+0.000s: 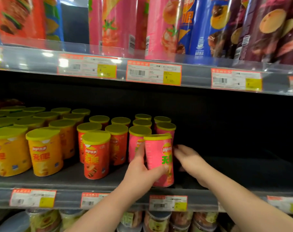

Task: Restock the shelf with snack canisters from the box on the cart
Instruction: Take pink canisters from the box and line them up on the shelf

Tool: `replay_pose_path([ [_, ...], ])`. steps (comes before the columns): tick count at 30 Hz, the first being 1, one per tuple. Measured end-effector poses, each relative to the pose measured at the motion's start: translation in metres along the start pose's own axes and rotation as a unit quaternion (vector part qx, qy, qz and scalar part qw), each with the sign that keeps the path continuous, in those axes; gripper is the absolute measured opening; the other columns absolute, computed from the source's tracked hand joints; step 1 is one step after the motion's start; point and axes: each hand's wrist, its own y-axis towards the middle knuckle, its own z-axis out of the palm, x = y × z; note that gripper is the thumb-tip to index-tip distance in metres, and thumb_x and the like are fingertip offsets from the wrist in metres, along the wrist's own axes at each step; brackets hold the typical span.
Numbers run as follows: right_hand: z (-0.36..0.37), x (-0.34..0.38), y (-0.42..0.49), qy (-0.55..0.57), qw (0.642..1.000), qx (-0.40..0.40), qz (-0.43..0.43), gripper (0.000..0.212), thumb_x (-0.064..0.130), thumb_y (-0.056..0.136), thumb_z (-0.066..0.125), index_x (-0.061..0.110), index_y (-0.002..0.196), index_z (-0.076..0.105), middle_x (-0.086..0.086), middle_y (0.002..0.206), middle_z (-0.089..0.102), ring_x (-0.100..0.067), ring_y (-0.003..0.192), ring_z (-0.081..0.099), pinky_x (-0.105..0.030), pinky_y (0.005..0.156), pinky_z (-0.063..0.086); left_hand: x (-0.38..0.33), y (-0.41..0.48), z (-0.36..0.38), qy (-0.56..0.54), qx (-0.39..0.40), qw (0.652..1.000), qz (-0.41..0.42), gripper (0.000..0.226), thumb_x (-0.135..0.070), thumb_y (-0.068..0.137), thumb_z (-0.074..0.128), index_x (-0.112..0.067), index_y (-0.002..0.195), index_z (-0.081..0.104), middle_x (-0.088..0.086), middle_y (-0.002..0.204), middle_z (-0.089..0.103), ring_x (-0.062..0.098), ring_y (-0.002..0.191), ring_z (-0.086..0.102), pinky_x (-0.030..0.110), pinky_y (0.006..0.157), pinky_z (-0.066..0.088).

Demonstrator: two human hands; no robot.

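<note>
A pink snack canister (156,153) with a yellow lid stands at the front of the middle shelf (62,177). My left hand (142,171) grips it from the left, thumb across its lower front and a finger up its left side. Just right of the canister, my right hand (188,159) has its fingers loosely curled by the canister's right side; whether they touch it is unclear. Behind it stand more pink canisters (166,129). Red canisters (96,158) and yellow canisters (43,153) fill the shelf to the left.
The right half of the middle shelf is dark and bare. Tall pink, blue and purple tubes (162,27) stand on the upper shelf. Price tags (153,72) line the shelf edges. More canisters (157,221) sit on the shelf below.
</note>
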Motion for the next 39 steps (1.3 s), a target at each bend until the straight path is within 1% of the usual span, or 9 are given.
replay_pose_path([
  [2,-0.009,-0.007,-0.002,0.065,0.997,0.011,0.038,0.016,0.031,0.100,0.041,0.030,0.107,0.055,0.002,0.118,0.059,-0.017,0.109,0.054,-0.031,0.076,0.046,0.001,0.008,0.010,0.024,0.007,1.000,0.016,0.072,-0.046,0.056,0.073,-0.044,0.121,0.043,-0.015,0.104,0.067,-0.003,0.093,0.065,0.027,0.087,0.054],
  [5,-0.021,-0.021,-0.003,0.072,0.995,0.059,0.025,0.066,0.047,0.076,0.060,0.025,0.136,0.045,0.001,0.131,0.057,-0.016,0.118,0.054,-0.033,0.088,0.048,0.001,0.014,0.023,0.036,0.019,0.999,0.026,0.070,-0.032,0.069,0.075,-0.039,0.128,0.037,-0.019,0.103,0.062,-0.015,0.089,0.060,0.009,0.074,0.048],
  [8,-0.024,-0.027,-0.007,0.013,0.997,0.070,-0.001,0.090,0.056,0.050,0.069,0.031,0.133,0.042,0.005,0.129,0.057,-0.013,0.116,0.056,-0.037,0.099,0.048,0.002,0.020,0.031,0.056,0.036,0.997,0.035,0.062,-0.016,0.079,0.074,-0.043,0.120,0.036,-0.016,0.105,0.062,-0.017,0.087,0.059,0.005,0.068,0.047],
  [13,-0.019,-0.028,-0.002,-0.010,0.999,0.030,-0.017,0.068,0.031,0.072,0.079,0.033,0.128,0.040,0.002,0.133,0.052,-0.017,0.121,0.051,-0.040,0.103,0.044,0.003,0.022,0.024,0.189,0.037,0.981,0.030,0.069,-0.028,0.079,0.071,-0.035,0.138,0.036,-0.008,0.121,0.058,0.003,0.102,0.060,0.023,0.085,0.052],
  [16,-0.017,-0.025,0.004,-0.035,0.999,0.003,-0.021,0.072,0.024,0.078,0.077,0.023,0.138,0.037,0.002,0.134,0.050,-0.017,0.124,0.049,-0.030,0.099,0.042,0.005,0.016,0.010,0.409,0.019,0.912,0.035,0.059,-0.048,0.083,0.060,-0.032,0.137,0.042,-0.006,0.131,0.054,0.015,0.117,0.053,0.025,0.091,0.045],
  [19,-0.013,-0.022,0.012,-0.049,0.999,-0.016,-0.013,0.073,0.022,0.078,0.076,0.019,0.140,0.036,-0.001,0.137,0.050,-0.018,0.123,0.050,-0.026,0.094,0.042,0.013,0.011,-0.004,0.519,0.031,0.853,0.040,0.052,-0.059,0.079,0.039,-0.030,0.117,0.059,-0.006,0.119,0.061,0.016,0.112,0.053,0.026,0.087,0.046],
  [24,-0.009,-0.022,0.021,-0.071,0.997,-0.016,-0.003,0.074,0.023,0.076,0.078,0.018,0.137,0.037,-0.003,0.137,0.050,-0.018,0.122,0.050,-0.024,0.091,0.039,0.024,0.012,-0.011,0.544,0.019,0.838,0.036,0.050,-0.057,0.079,0.034,-0.021,0.096,0.065,-0.002,0.104,0.063,0.019,0.103,0.053,0.030,0.082,0.046],
  [29,-0.010,-0.024,0.027,-0.052,0.999,0.001,0.000,0.070,0.021,0.077,0.077,0.018,0.136,0.038,-0.004,0.134,0.051,-0.014,0.111,0.051,-0.040,0.099,0.047,0.025,0.011,-0.010,0.564,0.021,0.824,0.051,0.048,-0.055,0.084,0.034,-0.021,0.099,0.064,-0.003,0.108,0.062,0.019,0.105,0.051,0.028,0.085,0.042],
  [39,-0.006,-0.025,0.032,-0.059,0.998,-0.022,0.003,0.072,0.023,0.075,0.078,0.018,0.135,0.038,-0.005,0.135,0.051,-0.021,0.120,0.051,-0.040,0.096,0.048,0.029,0.014,-0.009,0.566,0.012,0.821,0.072,0.041,-0.052,0.088,0.040,-0.021,0.100,0.063,-0.002,0.109,0.060,0.020,0.106,0.050,0.030,0.090,0.043],
])
